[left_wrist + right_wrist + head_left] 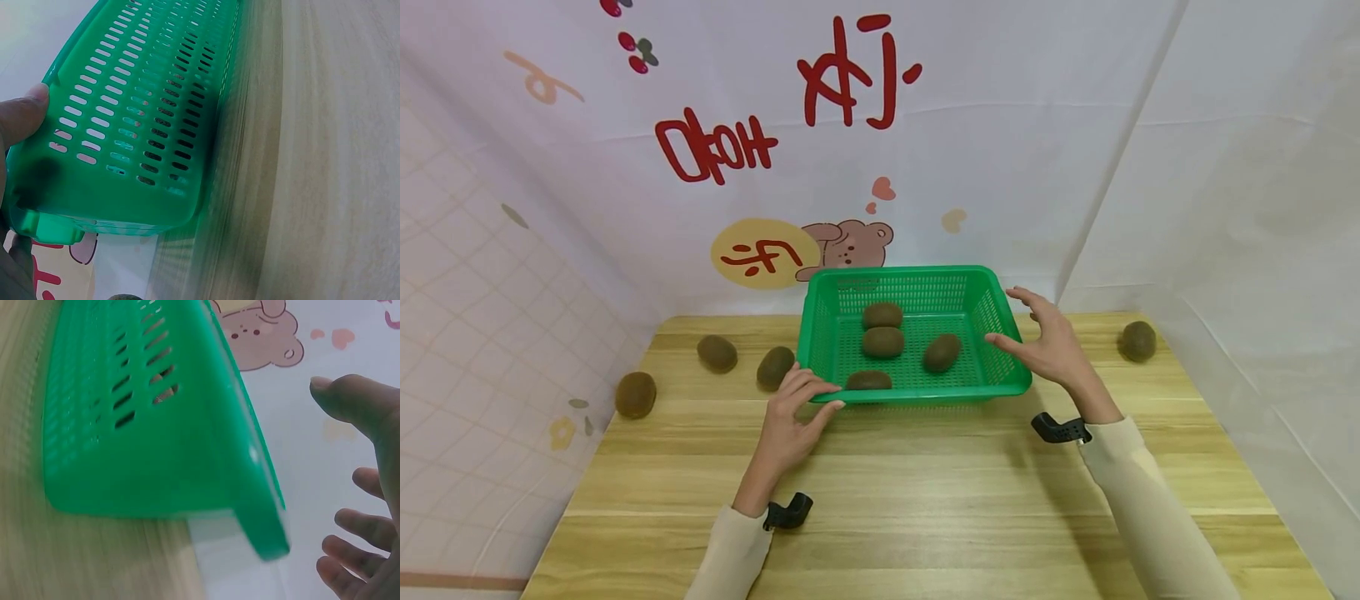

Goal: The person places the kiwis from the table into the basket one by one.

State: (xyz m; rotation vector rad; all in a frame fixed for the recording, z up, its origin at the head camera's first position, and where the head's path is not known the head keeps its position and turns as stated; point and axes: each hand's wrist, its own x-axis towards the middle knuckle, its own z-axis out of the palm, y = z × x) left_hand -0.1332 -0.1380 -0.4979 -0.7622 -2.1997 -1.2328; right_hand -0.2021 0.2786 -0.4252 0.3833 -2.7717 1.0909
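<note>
A green plastic basket [917,395] with slotted walls stands at the back of the table, holding several brown kiwis [883,342]. My left hand [788,423] grips its front left corner, the thumb [28,115] against the outer wall and the other fingers at the left side. Beside the right rim, my right hand [1047,343] is held with thumb and fingers spread, nothing between them. The right wrist view shows that hand apart from the rim. One kiwi [775,368] lies just left of the basket, close to my left fingers.
Two more kiwis, one nearer the back [717,354] and one at the left edge [636,395], lie on the wooden table [910,500]. Another kiwi [1137,342] sits at the back right. A printed white cloth [1000,167] hangs close behind the basket.
</note>
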